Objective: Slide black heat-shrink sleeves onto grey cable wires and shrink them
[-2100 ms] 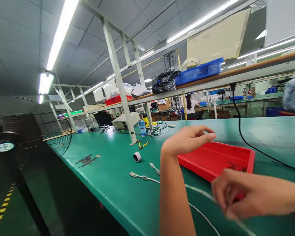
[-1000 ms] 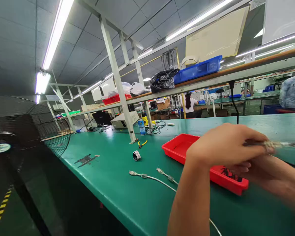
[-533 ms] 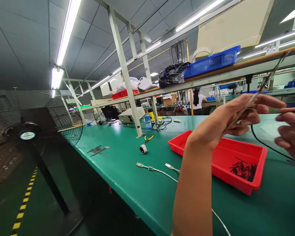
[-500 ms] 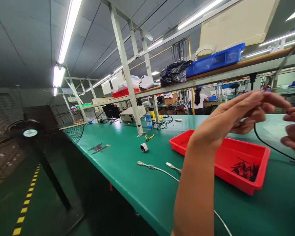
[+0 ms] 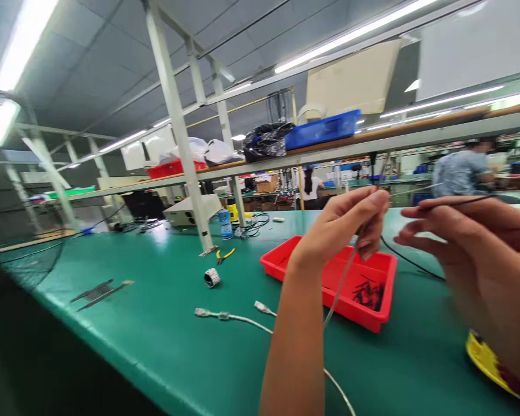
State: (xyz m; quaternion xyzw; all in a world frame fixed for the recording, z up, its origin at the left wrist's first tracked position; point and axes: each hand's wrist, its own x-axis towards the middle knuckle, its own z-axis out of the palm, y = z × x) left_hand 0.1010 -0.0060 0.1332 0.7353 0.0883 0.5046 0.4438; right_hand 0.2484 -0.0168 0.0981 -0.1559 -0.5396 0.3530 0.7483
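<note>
My left hand (image 5: 351,222) is closed in a pinch, raised above a red tray (image 5: 277,260). It grips a thin pale grey cable (image 5: 344,274) that hangs down toward the table. A black cable (image 5: 409,263) runs from behind those fingers down to the right. My right hand (image 5: 476,248) is slightly apart from the left, its thumb and fingers closed on a thin black strand (image 5: 463,202). Inside the tray lie short black pieces (image 5: 370,296). Two pale cable plugs, one (image 5: 203,312) farther left and another (image 5: 263,308) nearer my forearm, rest on the green table.
Yellow-handled pliers (image 5: 224,255), a printed label roll (image 5: 212,278) and a blue can (image 5: 225,224) stand left of the tray. A yellow object (image 5: 487,361) sits at lower right. A shelf post (image 5: 179,127) rises from the table. Another person (image 5: 459,170) sits in the background.
The view has swung to the right, so the tray and table appear farther left. The pale cable below my left hand and more of my right hand now show.
</note>
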